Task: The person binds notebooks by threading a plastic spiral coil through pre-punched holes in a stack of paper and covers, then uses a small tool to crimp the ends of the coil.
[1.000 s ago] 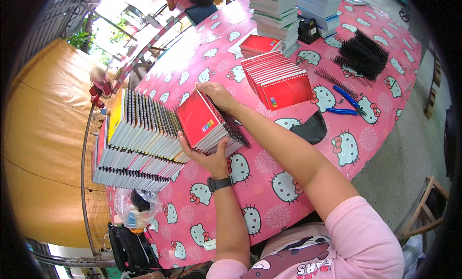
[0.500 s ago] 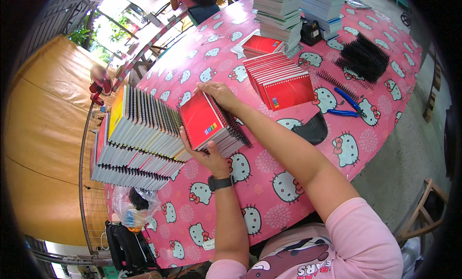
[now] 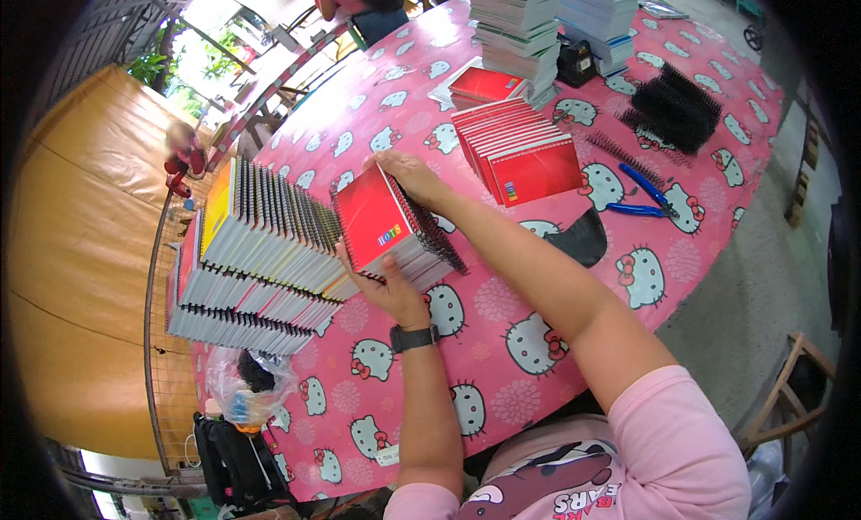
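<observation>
A stack of red-covered spiral notebooks (image 3: 375, 222) lies between my two hands on the pink table. My left hand (image 3: 395, 298) is curled around its near end, thumb against the page edges and fingers at the left side. At the far end, my right hand (image 3: 405, 177) grips the top corner, with its fingertips partly hidden. Black coil bindings stick out along the stack's right side. Close to its left edge stand tall piles of bound spiral notebooks (image 3: 278, 211), the nearest with a yellow cover.
A leaning row of red notebooks (image 3: 536, 172) lies to the right. Beyond it are blue-handled pliers (image 3: 639, 210), loose black binding coils (image 3: 673, 108) and tall paper stacks (image 3: 516, 36). A dark curved piece (image 3: 581, 240) lies nearer. A plastic bag (image 3: 251, 385) sits at the left edge.
The top red notebook sits slightly more in line with the stack beneath it. Both hands keep their hold with only small shifts.
</observation>
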Tool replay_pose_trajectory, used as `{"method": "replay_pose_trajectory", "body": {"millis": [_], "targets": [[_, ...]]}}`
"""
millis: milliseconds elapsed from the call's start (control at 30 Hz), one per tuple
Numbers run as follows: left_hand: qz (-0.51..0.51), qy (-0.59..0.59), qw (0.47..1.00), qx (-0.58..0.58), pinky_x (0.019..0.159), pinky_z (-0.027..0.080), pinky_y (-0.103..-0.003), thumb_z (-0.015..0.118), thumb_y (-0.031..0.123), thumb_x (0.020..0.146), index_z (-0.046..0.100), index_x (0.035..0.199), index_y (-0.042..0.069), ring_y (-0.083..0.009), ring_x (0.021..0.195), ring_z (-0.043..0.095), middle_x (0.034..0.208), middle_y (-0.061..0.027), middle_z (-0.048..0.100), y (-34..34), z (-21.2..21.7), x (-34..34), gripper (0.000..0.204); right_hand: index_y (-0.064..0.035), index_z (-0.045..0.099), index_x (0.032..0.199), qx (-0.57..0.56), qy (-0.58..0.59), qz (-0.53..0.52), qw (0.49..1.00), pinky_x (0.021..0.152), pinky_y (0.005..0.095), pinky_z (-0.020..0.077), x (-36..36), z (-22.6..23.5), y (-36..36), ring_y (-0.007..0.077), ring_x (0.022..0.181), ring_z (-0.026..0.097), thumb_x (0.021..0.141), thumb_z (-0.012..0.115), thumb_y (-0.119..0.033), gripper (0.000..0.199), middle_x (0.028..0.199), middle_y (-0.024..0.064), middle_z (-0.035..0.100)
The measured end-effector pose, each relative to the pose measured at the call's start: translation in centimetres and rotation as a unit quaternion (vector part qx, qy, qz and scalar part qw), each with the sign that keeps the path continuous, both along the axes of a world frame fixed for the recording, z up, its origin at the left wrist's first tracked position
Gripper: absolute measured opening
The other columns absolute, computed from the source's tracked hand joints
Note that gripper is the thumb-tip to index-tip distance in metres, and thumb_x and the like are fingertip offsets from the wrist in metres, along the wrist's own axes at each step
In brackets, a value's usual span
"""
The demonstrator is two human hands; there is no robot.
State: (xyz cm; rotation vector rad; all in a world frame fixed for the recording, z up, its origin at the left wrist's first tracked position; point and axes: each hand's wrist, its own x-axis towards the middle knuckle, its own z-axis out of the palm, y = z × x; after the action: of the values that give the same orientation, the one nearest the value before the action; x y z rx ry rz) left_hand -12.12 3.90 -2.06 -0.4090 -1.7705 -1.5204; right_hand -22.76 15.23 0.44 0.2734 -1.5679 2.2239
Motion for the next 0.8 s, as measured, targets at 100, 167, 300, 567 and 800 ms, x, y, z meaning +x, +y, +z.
{"method": "replay_pose_trajectory", "body": {"millis": [100,167,300,567,800], "targets": [[-0.069,0.015,0.989,0.132,0.105,0.028,-0.038,0.037,0.048,0.095,0.030,0.135,-0.005,-0.0246,0.123,0.039,0.135,-0.0170,0.038,-1.3,-0.5,-0.2,0.067,-0.0012,0.060,0.108,0.097,0.009,-0.054,0.994,0.091,0.0322,0.0417,1.7,0.4,2.0,0.0200,0.100,0.056,0.092,0.052,-0.031,0.034,0.104,0.0084,0.062],[0.001,0.029,0.995,0.093,0.105,0.029,-0.039,0.029,0.049,0.096,0.034,0.131,-0.005,-0.0257,0.122,0.040,0.133,-0.0177,0.039,-1.9,-0.1,-0.2,0.065,-0.0017,0.061,0.107,0.245,0.017,-0.088,0.965,0.093,0.0343,0.0403,4.1,1.5,6.9,0.0236,0.103,0.056,0.088,0.057,-0.032,0.036,0.105,0.0114,0.063],[0.062,0.022,0.995,0.071,0.104,0.030,-0.039,0.027,0.042,0.098,0.039,0.125,-0.007,-0.0270,0.119,0.042,0.128,-0.0178,0.043,-0.8,0.0,0.1,0.057,-0.0024,0.064,0.100,0.427,0.069,-0.315,0.845,0.085,0.0355,0.0444,9.1,-0.9,18.0,0.0258,0.096,0.060,0.075,0.070,-0.024,0.033,0.101,0.0139,0.064],[0.053,-0.028,0.987,0.148,0.100,0.033,-0.038,0.031,0.035,0.099,0.039,0.125,-0.004,-0.0239,0.115,0.043,0.125,-0.0150,0.043,-1.0,0.2,1.3,0.048,-0.0007,0.062,0.087,0.236,-0.247,-0.205,0.917,0.062,0.0307,0.0444,12.9,-5.5,22.2,0.0148,0.068,0.057,0.074,0.072,-0.018,0.024,0.075,0.0071,0.061],[-0.104,-0.055,0.992,0.045,0.097,0.037,-0.035,0.060,0.016,0.087,0.035,0.130,0.001,-0.0207,0.116,0.044,0.127,-0.0105,0.043,0.1,1.7,9.4,0.052,-0.0031,0.059,0.079,0.184,-0.059,-0.233,0.953,0.056,0.0232,0.0393,19.9,0.0,20.3,0.0062,0.061,0.049,0.076,0.069,-0.012,0.014,0.067,-0.0006,0.057]]}}
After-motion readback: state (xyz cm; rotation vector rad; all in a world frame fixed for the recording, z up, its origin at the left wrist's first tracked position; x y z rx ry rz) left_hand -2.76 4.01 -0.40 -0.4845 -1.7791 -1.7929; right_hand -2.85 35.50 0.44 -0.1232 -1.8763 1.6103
